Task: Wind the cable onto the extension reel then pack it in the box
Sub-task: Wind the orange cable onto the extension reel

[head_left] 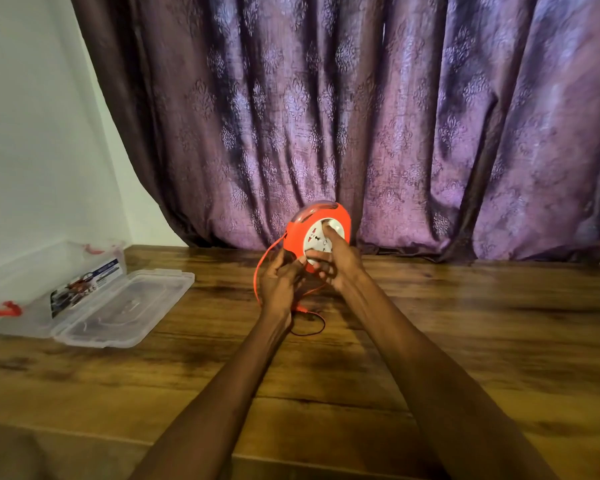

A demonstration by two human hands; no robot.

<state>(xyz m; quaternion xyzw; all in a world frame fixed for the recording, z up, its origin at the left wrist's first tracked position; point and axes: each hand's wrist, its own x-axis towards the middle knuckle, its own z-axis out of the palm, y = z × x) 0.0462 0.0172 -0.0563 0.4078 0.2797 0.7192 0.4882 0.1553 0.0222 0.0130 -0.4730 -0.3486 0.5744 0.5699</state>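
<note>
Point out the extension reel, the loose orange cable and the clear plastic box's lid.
extension reel [340, 216], head view, on its orange rim at upper right.
orange cable [257, 275], head view, on the loop left of the left hand.
box lid [125, 306], head view, on its flat clear panel.

Round orange reel [317, 237] with white socket face, held up on edge above desk, face toward camera. Thin orange cable [267, 263] hangs from reel's left side, loops down, part lies loose on desk. Clear plastic box [25, 271] at far left of desk, open, red clips. Clear lid [125, 306] flat just beside box.
</note>
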